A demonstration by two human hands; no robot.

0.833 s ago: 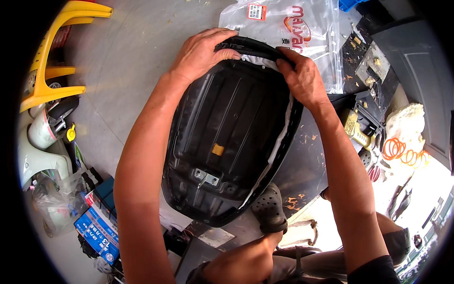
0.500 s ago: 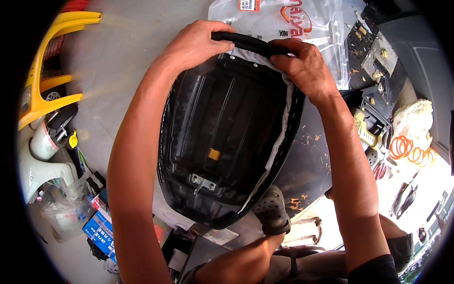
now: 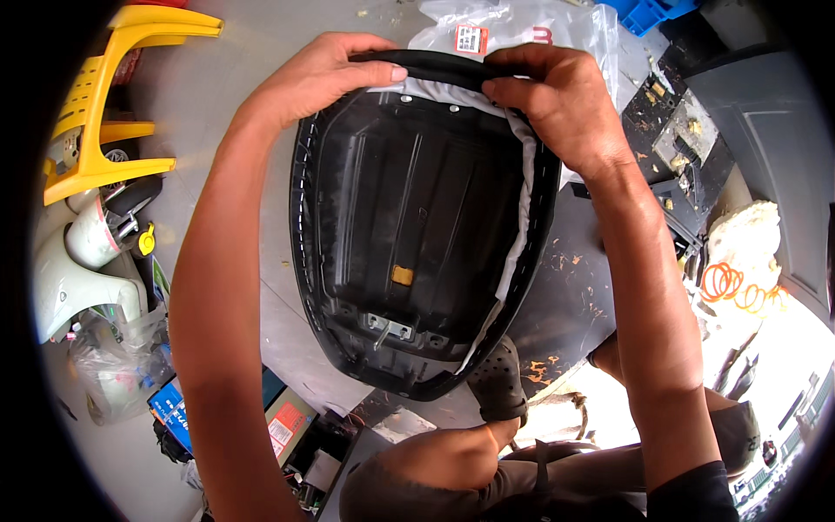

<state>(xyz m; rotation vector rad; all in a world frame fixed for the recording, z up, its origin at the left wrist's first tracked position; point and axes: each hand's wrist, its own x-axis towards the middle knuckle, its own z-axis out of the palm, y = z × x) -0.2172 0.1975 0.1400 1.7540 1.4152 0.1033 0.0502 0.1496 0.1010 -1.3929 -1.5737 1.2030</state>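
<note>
A black scooter seat (image 3: 435, 217) lies underside up in front of me, its ribbed plastic base showing a metal latch bracket (image 3: 387, 328) and a small orange patch. Along its sides the black seat cover (image 3: 417, 63) is stapled down, with grey-white lining bunched at the far and right edges. My left hand (image 3: 326, 74) pinches the cover's far edge left of centre, thumb on the inner side. Further right, my right hand (image 3: 557, 100) grips the same edge between thumb and fingers. The cover's rim is rolled up between them.
A clear plastic bag (image 3: 504, 30) lies beyond the seat. To the left are a yellow plastic stool (image 3: 100, 104) and a white scooter part (image 3: 87, 278). An orange coiled hose (image 3: 722, 283) and foam chunk (image 3: 748, 235) sit at right. My shoe (image 3: 497, 383) is at the seat's near end.
Both hands stay on the cover's far edge; the left has shifted slightly left along with the edge. The view has moved a little, bringing a blue crate into sight at the top right.
</note>
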